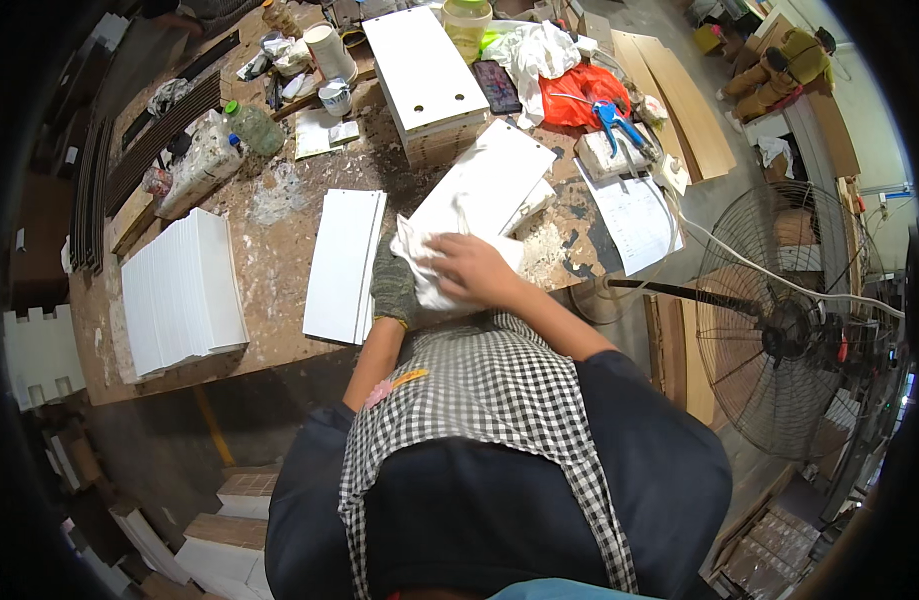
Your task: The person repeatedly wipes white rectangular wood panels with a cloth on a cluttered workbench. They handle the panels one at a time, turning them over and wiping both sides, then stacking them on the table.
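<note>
My right hand [468, 270] is bare and presses a crumpled white cloth [418, 250] against a white panel [495, 165]. Its fingers bend over the cloth. My left hand [394, 282], in a dark knitted glove, is at the panel's near left edge beside the cloth; its fingertips are hidden. The panel lies at an angle over another white piece [530, 208] and has small dark holes at its far end. Just left of the gloved hand, more white panels [342, 265] lie on the worn brown table [280, 225].
A tall stack of white panels [180, 295] stands at the table's left. Behind are another panel stack [420, 70], a phone [497, 86], a red bag [580, 92] and a blue glue gun [612, 120]. At right stands a large fan [780, 325], a pale cord [760, 265] running past it.
</note>
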Motion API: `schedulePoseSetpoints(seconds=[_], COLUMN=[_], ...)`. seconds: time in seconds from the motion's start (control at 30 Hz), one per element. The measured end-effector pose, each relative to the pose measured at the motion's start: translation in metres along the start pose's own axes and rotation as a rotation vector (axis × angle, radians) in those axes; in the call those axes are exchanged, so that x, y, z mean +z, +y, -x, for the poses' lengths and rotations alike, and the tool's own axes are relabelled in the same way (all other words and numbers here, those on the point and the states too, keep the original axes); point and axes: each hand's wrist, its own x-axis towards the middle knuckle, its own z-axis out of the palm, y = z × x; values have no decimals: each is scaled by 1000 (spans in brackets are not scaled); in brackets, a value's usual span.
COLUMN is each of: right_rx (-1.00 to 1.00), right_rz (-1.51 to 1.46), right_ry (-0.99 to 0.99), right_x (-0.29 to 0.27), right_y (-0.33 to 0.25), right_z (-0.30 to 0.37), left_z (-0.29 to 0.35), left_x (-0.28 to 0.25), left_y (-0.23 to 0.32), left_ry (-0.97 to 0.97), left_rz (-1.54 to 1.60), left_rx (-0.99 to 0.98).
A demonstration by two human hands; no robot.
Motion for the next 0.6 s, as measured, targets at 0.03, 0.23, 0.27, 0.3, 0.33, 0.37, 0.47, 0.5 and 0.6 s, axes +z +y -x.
schedulePoseSetpoints(seconds=[0.03,0.23,0.27,0.3,0.33,0.37,0.47,0.5,0.6], right_rx=[-9,509,533,471,541,625,480,474,98], right_rz=[-101,-973,-859,-530,-283,166,460,246,30], right_ry=[-31,356,392,522,701,591,441,264,29], right_x=[-12,-103,-115,-113,-89,-69,-28,-31,-4], right_y=[-8,44,70,106,152,160,76,36,-17], right_z=[14,33,28,23,17,7,-18,-18,7], left_z=[4,41,40,41,43,44,37,33,27], left_x=[5,14,14,17,25,29,16,11,-1], left_y=[18,87,87,92,102,109,94,82,51], left_ry=[-57,-130,-144,-137,-149,-135,-153,-176,-243], left_rz=[-50,-116,-149,-117,-88,-60,95,190,-21], left_rx=[-45,-167,-205,-243,-283,-322,-285,-273,-43])
